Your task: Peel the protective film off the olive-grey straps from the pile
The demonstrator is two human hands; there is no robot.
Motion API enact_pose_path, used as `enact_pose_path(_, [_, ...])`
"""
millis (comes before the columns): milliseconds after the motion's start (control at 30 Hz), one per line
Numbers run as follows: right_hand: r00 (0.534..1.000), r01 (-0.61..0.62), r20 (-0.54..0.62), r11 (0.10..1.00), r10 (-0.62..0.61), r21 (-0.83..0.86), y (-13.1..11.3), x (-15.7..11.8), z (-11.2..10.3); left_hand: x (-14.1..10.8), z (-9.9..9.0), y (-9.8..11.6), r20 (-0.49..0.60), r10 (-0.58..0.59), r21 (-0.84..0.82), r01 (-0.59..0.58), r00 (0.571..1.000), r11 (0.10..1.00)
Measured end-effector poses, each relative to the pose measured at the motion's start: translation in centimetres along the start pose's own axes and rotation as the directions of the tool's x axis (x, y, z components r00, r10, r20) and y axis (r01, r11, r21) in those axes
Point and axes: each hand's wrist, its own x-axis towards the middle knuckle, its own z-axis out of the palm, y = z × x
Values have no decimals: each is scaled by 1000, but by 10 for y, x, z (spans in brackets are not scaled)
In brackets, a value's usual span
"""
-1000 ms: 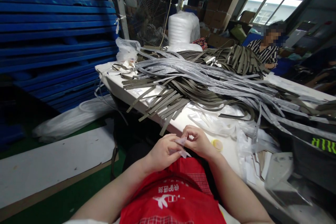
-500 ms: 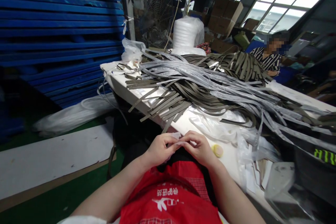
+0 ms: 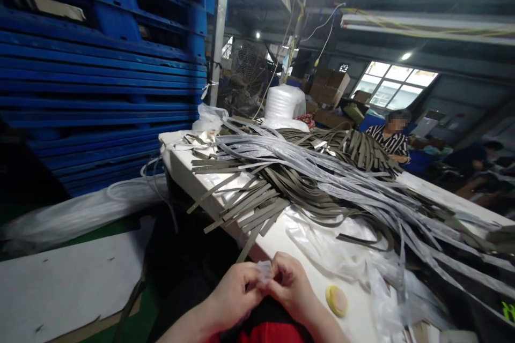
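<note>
My left hand (image 3: 237, 292) and my right hand (image 3: 292, 284) meet at the near edge of the table, fingertips pinched together. Between them is a small piece of thin translucent plastic (image 3: 264, 270), its top poking out above the fingers; the rest is hidden in my grip. Just beyond, dark olive flat strips (image 3: 257, 201) lie in a bundle, their cut ends hanging over the table edge. Long strips in clear plastic sleeves (image 3: 314, 158) run across them. To the right of my right hand sits a round yellow-rimmed item (image 3: 336, 300), perhaps a tape roll.
The white table (image 3: 189, 171) also bears crumpled clear plastic (image 3: 325, 241) and a white foam roll (image 3: 281, 104). Blue pallets (image 3: 100, 80) are stacked at the left, above plastic-wrapped goods (image 3: 88, 211) and a white board (image 3: 84, 284). A person in a striped top (image 3: 390, 139) sits across the table.
The view has tilted up, so the table and my hands appear lower. My fingers have shifted on the plastic piece, and more of it shows above them.
</note>
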Motion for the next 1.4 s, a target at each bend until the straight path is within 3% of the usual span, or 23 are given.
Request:
enact_pose_path(100, [994,-15,109,1000,12,24,13,16,1,1,-3,-12,-13,-71,19,71,997,997])
enact_pose_path(167, [990,-17,140,998,27,-66,24,39,-9,0,-8,-19,-23,-131,50,132,991,990])
enact_pose_path(233, [994,-73,53,955,92,-288,42,69,-27,-3,-14,-25,-42,-169,76,172,985,982])
enact_pose_path(267, [988,-152,-44,889,148,-431,54,85,-38,-5,-17,-27,-50,-181,83,185,982,979])
enact_pose_path(367, [946,-322,-225,773,234,-546,94,125,-68,-9,-24,-34,-63,-217,90,223,974,971])
enact_pose_path(467, [914,-402,-312,670,258,-624,130,144,-81,-10,-25,-40,-71,-267,80,272,961,959])
enact_pose_path(600, [922,-385,-278,571,269,-726,153,150,-76,-7,-23,-44,-61,-298,83,303,953,950])
enact_pose_path(800, [939,-330,-227,489,258,-807,155,148,-73,-6,-20,-45,-54,-273,94,277,961,956])
enact_pose_path(1033, [952,-257,-137,468,275,-846,155,136,-72,-7,-16,-41,-62,-261,82,266,963,961])
enact_pose_path(1400, [942,-297,-196,407,272,-864,159,125,-81,-14,-11,-42,-41,-218,133,221,975,966])
